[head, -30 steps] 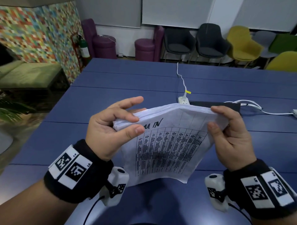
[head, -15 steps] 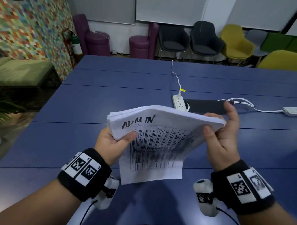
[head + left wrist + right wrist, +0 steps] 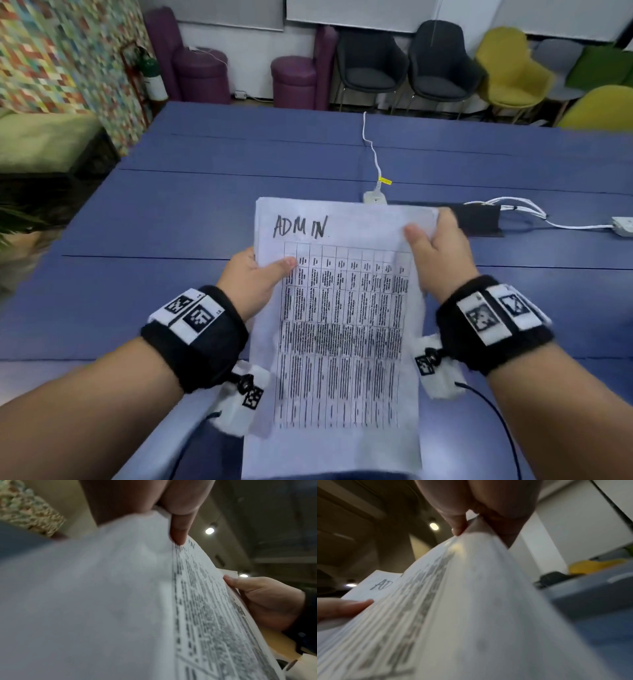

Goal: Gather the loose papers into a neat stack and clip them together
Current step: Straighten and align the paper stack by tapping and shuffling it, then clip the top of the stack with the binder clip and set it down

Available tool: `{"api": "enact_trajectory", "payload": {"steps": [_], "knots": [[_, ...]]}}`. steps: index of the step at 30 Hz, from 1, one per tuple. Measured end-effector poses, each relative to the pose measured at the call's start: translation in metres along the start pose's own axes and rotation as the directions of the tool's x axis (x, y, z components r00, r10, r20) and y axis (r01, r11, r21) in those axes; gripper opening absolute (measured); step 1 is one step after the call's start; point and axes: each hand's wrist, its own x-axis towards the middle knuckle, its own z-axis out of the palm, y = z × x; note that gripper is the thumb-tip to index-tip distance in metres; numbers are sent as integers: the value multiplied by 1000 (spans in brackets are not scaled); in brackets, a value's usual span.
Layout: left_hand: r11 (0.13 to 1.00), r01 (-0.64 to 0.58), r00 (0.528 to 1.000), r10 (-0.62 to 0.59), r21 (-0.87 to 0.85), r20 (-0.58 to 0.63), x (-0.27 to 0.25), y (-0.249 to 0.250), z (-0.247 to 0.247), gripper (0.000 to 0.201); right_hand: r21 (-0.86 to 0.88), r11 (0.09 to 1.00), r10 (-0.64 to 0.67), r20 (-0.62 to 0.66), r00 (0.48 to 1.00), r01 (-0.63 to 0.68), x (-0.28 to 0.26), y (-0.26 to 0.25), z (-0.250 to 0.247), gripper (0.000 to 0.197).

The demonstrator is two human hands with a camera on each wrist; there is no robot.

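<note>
A stack of white papers (image 3: 342, 325) with "ADMIN" handwritten above a printed table is held upright over the blue table, facing me. My left hand (image 3: 255, 277) pinches its left edge, thumb on the front sheet. My right hand (image 3: 435, 253) grips the upper right edge, thumb on the front. In the left wrist view the paper stack (image 3: 205, 608) shows edge-on under my left thumb (image 3: 178, 531), with the right hand (image 3: 264, 599) beyond. In the right wrist view the stack (image 3: 436, 608) runs from my right thumb (image 3: 458, 526) down; the left thumb (image 3: 346, 607) lies on it. No clip is visible.
The blue table (image 3: 171, 222) stretches ahead. A white power strip (image 3: 375, 197) with its cable, a black flat object (image 3: 479, 219) and another white adapter (image 3: 621, 226) lie behind the papers. Chairs and purple stools line the far wall; a green couch stands left.
The stack has swung from lying bent and nearly flat to standing upright and facing me. Both hands moved down along its side edges, and the view tilted downward.
</note>
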Motion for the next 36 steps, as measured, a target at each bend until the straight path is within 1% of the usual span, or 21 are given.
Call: {"api": "enact_trajectory", "payload": {"steps": [2,4,6,8,11,13,15,16,17,19,20,21,22,23,25,28,30,32,33,35,36], "knots": [[989,133,991,-134,71,5,21,-26,10,27,-65,984,171,114,979,-165,14,23,18,18],[965,237,971,-240,109,18,37,-51,21,34,-123,951,303,181,936,-284,20,48,35,29],[931,321,943,-332,173,33,46,-73,31,36,-197,910,403,221,888,-364,21,71,47,38],[885,389,911,-410,256,32,51,-94,37,37,-289,872,469,263,843,-395,21,90,54,42],[825,472,867,-499,313,7,55,-116,40,39,-478,810,514,301,803,-339,24,112,53,42],[811,505,846,-533,295,16,59,-123,40,39,-566,760,519,233,822,-320,29,124,41,40],[807,513,838,-544,293,32,60,-124,39,39,-644,685,510,89,856,-341,34,134,20,43],[806,514,838,-545,294,32,60,-123,40,38,-666,644,512,10,859,-376,36,137,8,45],[806,516,838,-545,291,25,60,-123,40,38,-677,598,537,-59,841,-429,37,141,-3,48],[805,518,838,-545,287,17,60,-124,40,37,-684,504,626,-132,768,-528,38,149,-21,54],[806,520,838,-546,284,14,59,-124,40,37,-686,473,670,-127,731,-552,39,151,-27,52],[804,523,836,-548,283,13,59,-123,40,37,-691,454,709,-102,697,-562,39,154,-31,43],[804,523,836,-549,283,13,59,-122,40,37,-704,448,734,-62,676,-551,39,154,-33,34],[800,528,832,-554,284,14,58,-122,40,38,-719,445,750,-27,661,-534,39,157,-33,30],[799,525,832,-554,294,18,58,-121,40,38,-721,435,767,-17,641,-540,37,163,-30,31],[799,518,835,-550,307,23,57,-120,38,39,-592,525,745,-29,667,-612,32,167,-22,32],[804,516,836,-548,296,29,57,-120,38,38,-598,561,705,-18,709,-573,31,165,-17,32],[813,510,841,-539,282,33,56,-119,38,37,-602,597,684,38,728,-530,30,160,-14,29],[815,508,844,-536,278,31,56,-118,39,36,-554,642,663,54,747,-530,31,158,-10,23],[820,501,848,-529,279,31,55,-117,40,36,-344,729,659,119,743,-592,35,152,-6,11],[823,496,852,-523,279,27,54,-116,40,36,-195,763,645,170,745,-616,37,148,-5,19]]}}
